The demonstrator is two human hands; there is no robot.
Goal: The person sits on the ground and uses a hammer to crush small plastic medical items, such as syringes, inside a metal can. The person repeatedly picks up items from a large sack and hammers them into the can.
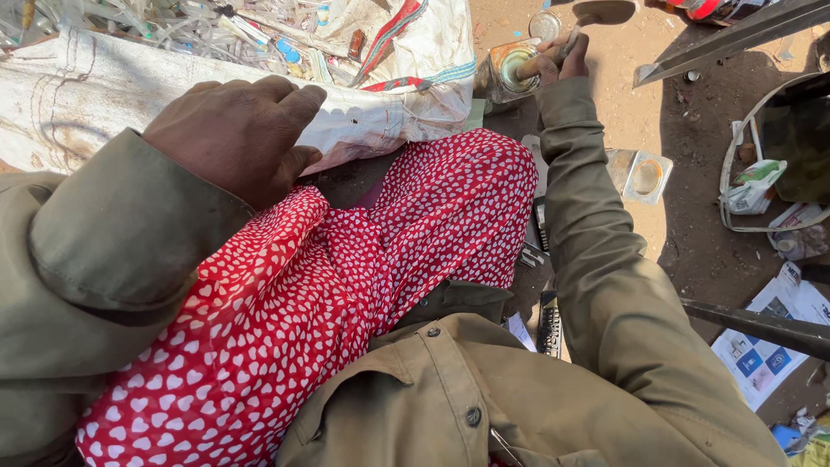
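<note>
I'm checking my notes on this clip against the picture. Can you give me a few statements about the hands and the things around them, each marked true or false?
1. The left hand rests on a white woven sack. True.
2. The right hand grips a wooden handle over a metal can. True.
3. The cloth over the lap is plain blue. False: it is red with small white hearts.
4. The right hand lies empty on the lap. False: it is stretched forward, closed on the handle.
5. Both sleeves are olive green. True.
</note>
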